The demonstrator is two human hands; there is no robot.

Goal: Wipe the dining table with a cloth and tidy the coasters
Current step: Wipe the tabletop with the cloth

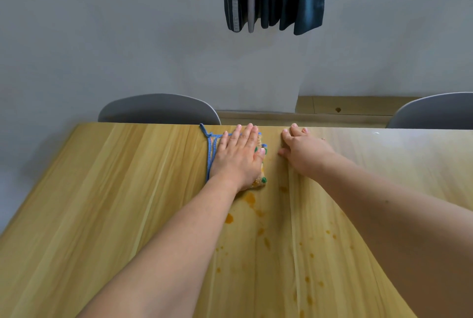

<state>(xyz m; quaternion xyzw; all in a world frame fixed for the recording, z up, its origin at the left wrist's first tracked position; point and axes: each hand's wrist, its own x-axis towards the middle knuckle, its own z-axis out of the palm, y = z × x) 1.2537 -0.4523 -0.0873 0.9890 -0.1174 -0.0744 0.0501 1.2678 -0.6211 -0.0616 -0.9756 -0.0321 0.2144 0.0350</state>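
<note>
With the cloth (212, 149) folded small at the far edge of the table (115, 189), pressed flat beneath the left hand (238, 156), fingers straight and close together, palm bearing down so the whole pad would drag evenly. Sat right up against the far rim, blue binding showing to the left of the hand, probably at the top of a stroke meant to pull back toward the body. Rested the right hand (299, 149) just beside it on bare wood, fingers spread and flat, holding nothing, likely as a brace while leaning across. Left orange stains (252, 200) scattered between and under the forearms, nearest ones just short of the cloth, so most wiping apparently undone. Saw no coasters anywhere. Beyond the rim, two grey chairs (158, 109) tucked in.
</note>
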